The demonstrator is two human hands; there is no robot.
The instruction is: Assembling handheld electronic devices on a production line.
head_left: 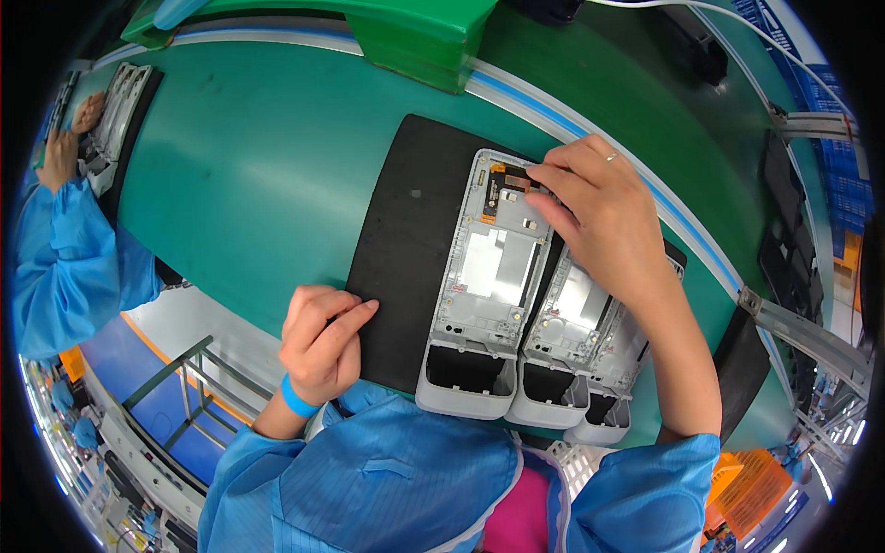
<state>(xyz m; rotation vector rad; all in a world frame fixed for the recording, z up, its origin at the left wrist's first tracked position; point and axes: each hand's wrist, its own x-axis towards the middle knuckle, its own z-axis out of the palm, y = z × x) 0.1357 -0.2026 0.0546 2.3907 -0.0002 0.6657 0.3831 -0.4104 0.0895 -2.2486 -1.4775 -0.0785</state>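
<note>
Standing slightly apart, the thumb and index fingers of your right hand meet the upper right part of a black-and-orange flex circuit; whether they have hold of a piece of it or only touch it, you cannot tell from here. A thin ring sits on one finger of that hand. The flex circuit lies at the far end of a light grey housing, whose near end forms a deep, dark-lined compartment. On your other side, the fingers of your left hand are loosely curled, the index one stretched out over the left edge of a black mat; you cannot see whether anything is inside the curl. A blue wristband circles that wrist. The housing lies on the mat, and just to its right are a second housing and a third housing, partly covered by your right arm. Beneath the mat spreads the green desk, bordered on its far side by a blue-striped metal rail. Beyond stands a green bin; well off to your left, a co-worker's hands are beside another grey part.
</note>
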